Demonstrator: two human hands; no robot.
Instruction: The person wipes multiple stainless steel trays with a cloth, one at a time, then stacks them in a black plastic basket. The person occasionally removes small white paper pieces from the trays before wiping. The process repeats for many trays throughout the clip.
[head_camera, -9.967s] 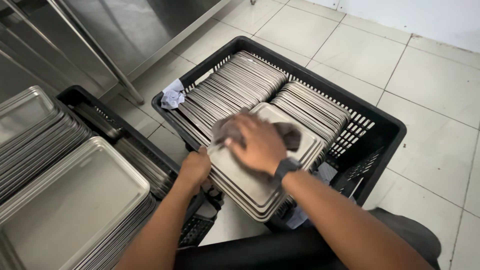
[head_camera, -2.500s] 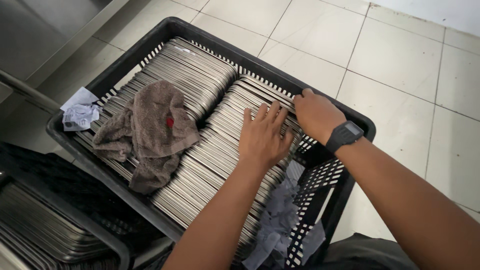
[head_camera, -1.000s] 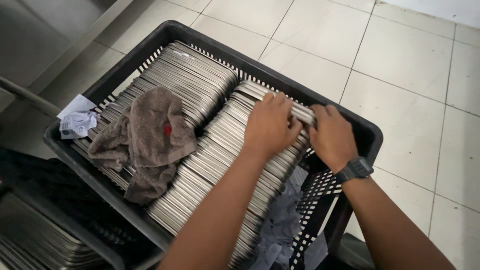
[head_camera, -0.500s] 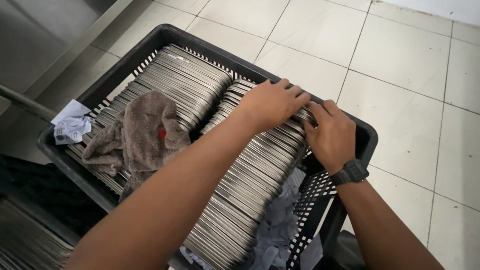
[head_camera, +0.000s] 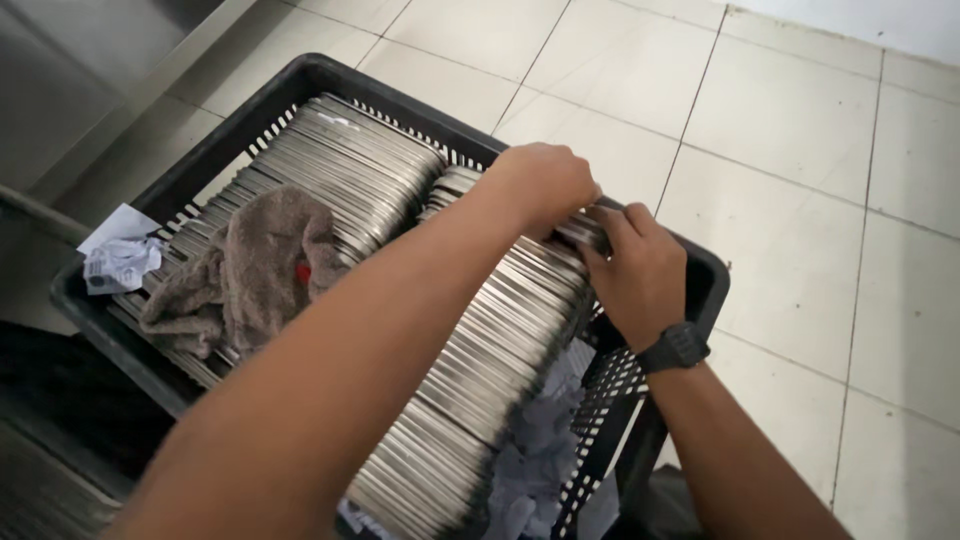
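Note:
A black plastic crate (head_camera: 300, 80) on the floor holds two rows of steel trays (head_camera: 500, 340) standing on edge. My left hand (head_camera: 545, 180) reaches over the right row and curls its fingers over the far trays' top edges. My right hand (head_camera: 635, 275), with a black watch on the wrist, grips the same far trays from the right side. A brown towel (head_camera: 250, 270) lies crumpled on the left row of trays (head_camera: 350, 165).
Crumpled white paper (head_camera: 115, 260) sits on the crate's left rim, and more paper (head_camera: 545, 450) fills the gap at the crate's near right. Pale floor tiles (head_camera: 800, 130) spread to the right. A steel table's frame (head_camera: 60, 110) stands at the left.
Ten seconds ago I wiped a flat tray with the towel. The towel now lies on the left row, and both hands have moved onto the far trays of the right row.

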